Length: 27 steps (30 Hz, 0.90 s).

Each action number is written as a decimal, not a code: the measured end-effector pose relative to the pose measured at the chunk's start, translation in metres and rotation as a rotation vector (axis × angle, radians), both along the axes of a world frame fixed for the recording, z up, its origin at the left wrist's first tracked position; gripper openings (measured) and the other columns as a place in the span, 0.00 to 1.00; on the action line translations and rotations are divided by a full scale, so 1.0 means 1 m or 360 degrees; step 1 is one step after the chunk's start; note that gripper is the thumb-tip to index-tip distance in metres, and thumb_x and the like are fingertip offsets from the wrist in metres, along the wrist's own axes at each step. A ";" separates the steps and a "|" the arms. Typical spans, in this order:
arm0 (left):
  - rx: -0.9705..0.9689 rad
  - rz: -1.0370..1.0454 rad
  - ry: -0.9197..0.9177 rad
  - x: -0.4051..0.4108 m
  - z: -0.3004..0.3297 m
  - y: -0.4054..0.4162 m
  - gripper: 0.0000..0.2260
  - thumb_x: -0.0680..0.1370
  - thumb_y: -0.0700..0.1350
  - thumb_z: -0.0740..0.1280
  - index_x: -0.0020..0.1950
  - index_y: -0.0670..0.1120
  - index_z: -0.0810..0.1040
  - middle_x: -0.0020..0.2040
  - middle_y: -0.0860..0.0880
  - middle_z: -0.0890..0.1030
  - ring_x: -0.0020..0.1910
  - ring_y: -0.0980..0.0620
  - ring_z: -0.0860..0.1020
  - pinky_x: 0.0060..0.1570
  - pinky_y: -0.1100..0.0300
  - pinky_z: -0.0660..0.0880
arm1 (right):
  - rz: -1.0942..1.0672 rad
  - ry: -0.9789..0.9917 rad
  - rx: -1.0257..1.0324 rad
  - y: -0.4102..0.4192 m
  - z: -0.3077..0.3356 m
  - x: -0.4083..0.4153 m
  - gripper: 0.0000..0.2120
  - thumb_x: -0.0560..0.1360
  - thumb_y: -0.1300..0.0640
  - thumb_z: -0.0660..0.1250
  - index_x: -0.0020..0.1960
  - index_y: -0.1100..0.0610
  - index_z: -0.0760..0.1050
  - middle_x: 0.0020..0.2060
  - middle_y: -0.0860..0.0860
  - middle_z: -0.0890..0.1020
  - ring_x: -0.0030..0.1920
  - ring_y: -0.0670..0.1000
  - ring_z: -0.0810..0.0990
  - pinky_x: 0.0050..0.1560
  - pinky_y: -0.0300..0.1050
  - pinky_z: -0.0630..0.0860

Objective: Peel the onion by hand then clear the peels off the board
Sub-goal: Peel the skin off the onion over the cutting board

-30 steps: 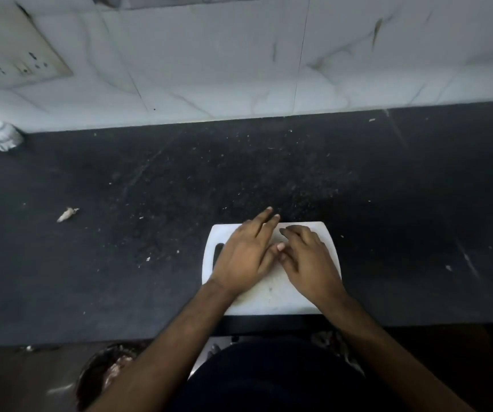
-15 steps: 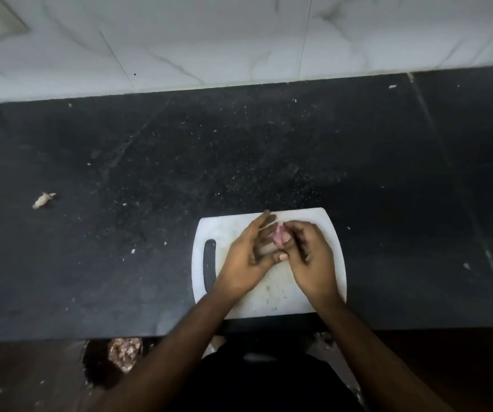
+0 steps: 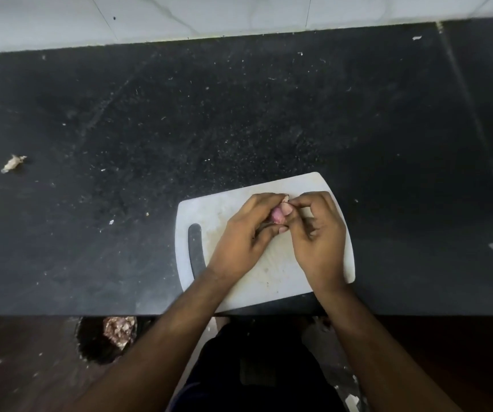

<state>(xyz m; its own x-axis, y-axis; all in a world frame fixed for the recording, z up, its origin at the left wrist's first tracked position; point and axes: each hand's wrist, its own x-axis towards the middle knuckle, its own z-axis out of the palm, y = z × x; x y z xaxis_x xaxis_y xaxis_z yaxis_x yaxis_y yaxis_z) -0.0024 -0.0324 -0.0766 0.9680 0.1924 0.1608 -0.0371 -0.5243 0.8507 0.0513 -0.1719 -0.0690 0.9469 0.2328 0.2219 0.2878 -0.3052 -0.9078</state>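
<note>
Fingers of both hands pinch the small onion, its orientation unclear.

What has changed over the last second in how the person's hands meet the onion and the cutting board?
Both hands have lifted from lying flat on the white cutting board. The left hand now holds the small pink onion, and the right hand pinches the peel at its top. The board and the scrap on the counter stay put.

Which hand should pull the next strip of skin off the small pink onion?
Probably the right hand. Its fingers already pinch the papery peel tip at the top of the small pink onion, while the left hand cradles the onion above the white plastic cutting board.
</note>
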 end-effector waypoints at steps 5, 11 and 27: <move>0.0055 -0.0139 -0.0004 0.005 -0.004 0.003 0.23 0.79 0.39 0.74 0.73 0.43 0.76 0.63 0.49 0.76 0.63 0.56 0.76 0.65 0.64 0.73 | -0.0114 -0.0125 -0.0077 -0.002 -0.008 -0.004 0.03 0.79 0.63 0.71 0.48 0.62 0.79 0.43 0.47 0.80 0.44 0.41 0.80 0.43 0.29 0.73; 0.0046 -0.0083 -0.0033 0.005 -0.010 0.005 0.22 0.75 0.44 0.78 0.68 0.42 0.79 0.58 0.52 0.79 0.57 0.58 0.78 0.59 0.68 0.74 | -0.0030 -0.0266 -0.0198 -0.002 -0.017 -0.002 0.04 0.81 0.59 0.68 0.51 0.59 0.79 0.44 0.45 0.79 0.46 0.39 0.78 0.45 0.26 0.71; -0.0627 0.0015 -0.0157 -0.006 -0.016 0.020 0.20 0.70 0.39 0.80 0.58 0.44 0.78 0.56 0.42 0.85 0.59 0.42 0.83 0.67 0.43 0.77 | -0.0088 -0.0199 -0.0169 -0.001 -0.023 -0.012 0.08 0.82 0.65 0.63 0.55 0.55 0.79 0.47 0.49 0.83 0.45 0.47 0.82 0.47 0.42 0.81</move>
<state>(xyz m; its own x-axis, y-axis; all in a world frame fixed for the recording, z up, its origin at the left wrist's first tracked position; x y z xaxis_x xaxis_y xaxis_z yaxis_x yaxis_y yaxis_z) -0.0081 -0.0129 -0.0924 0.9496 0.2666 0.1652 -0.1254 -0.1598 0.9791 0.0396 -0.1729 -0.0915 0.9253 0.2097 0.3159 0.3768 -0.4162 -0.8275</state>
